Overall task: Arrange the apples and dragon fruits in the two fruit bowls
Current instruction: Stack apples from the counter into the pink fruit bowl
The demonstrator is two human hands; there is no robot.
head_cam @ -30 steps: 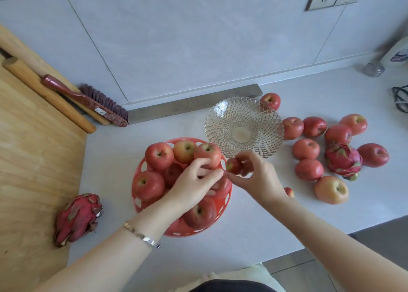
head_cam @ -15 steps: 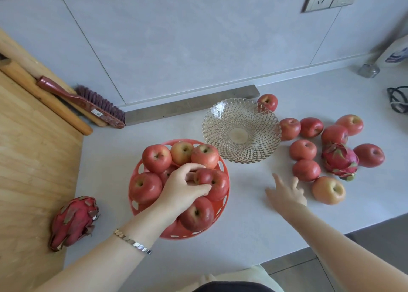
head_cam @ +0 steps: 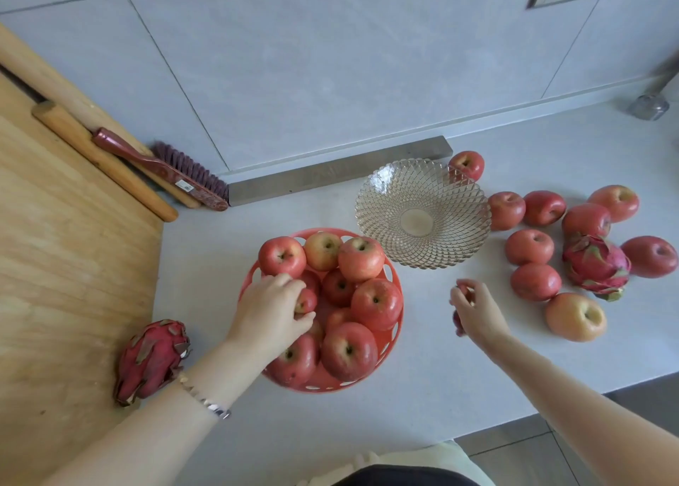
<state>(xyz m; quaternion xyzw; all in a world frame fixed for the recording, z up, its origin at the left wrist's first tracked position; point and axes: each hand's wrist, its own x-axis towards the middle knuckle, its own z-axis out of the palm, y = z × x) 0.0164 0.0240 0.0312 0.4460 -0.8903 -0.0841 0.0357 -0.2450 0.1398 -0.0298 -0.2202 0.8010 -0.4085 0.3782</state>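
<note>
At the lower centre of the frame, a person's left hand reaches into the red basket, its fingers closed round a small apple among the heaped apples. To the right, the right hand hovers over the pale worktop with its fingers curled on a small red fruit, mostly hidden. The basket looks nearly full, so the small apple is best seated in a gap rather than perched on top, where it may roll. At lower left a dragon fruit lies at the wooden board's edge, long axis running lower left to upper right. Farther back, the glass bowl stands empty just beside the basket's upper right. At right, loose apples ring a second dragon fruit, tip toward lower right.
</note>
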